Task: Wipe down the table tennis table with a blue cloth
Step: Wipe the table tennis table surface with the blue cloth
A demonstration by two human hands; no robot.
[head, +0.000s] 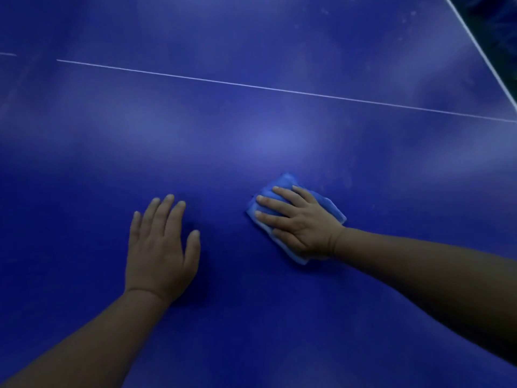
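A dark blue table tennis table (251, 121) fills the view. A folded light blue cloth (282, 186) lies flat on it right of centre. My right hand (299, 219) presses down on the cloth with straight, spread fingers and covers most of it. My left hand (161, 247) rests flat on the bare table surface to the left of the cloth, fingers straight, holding nothing.
A thin white centre line (251, 85) crosses the table from left to right beyond my hands. The white edge line (481, 51) runs diagonally at the top right, with dark floor beyond it. Pale dusty smears mark the far surface.
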